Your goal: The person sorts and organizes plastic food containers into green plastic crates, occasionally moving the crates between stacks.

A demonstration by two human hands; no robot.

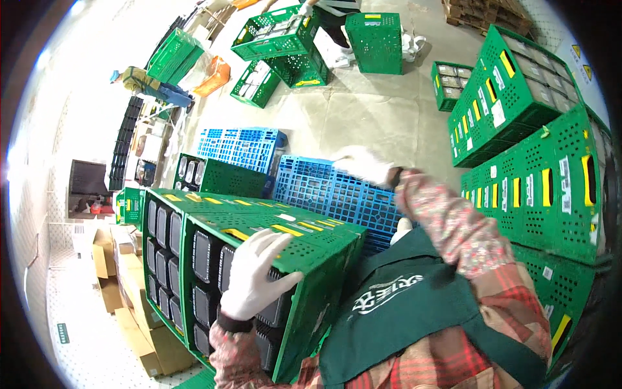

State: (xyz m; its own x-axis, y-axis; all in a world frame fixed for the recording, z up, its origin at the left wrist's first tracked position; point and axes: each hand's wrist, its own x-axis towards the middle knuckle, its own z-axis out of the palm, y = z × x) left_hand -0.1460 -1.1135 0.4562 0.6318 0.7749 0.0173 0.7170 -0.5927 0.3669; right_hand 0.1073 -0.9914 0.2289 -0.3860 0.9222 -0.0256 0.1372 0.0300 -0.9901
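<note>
My left hand (260, 272), in a white glove, rests with fingers spread on the rim of a green plastic crate (318, 291). This crate tops a stack and holds black plastic trays (201, 257). A second green stack with similar black trays (163, 221) adjoins it; yellow handles (286, 230) mark the sides. My right hand (362, 163), also white-gloved, is motion-blurred and stretched out above a blue plastic pallet (316, 189). Its fingers cannot be made out, nor whether it holds anything.
Tall green crate stacks (529, 189) line the right, some holding filled trays (539, 73). Another blue pallet (238, 146) lies farther off. Across the concrete floor (369, 112), a person's gloved hand (306, 9) touches a green crate (277, 34). Another person (150, 85) stands left, near cardboard boxes (141, 311).
</note>
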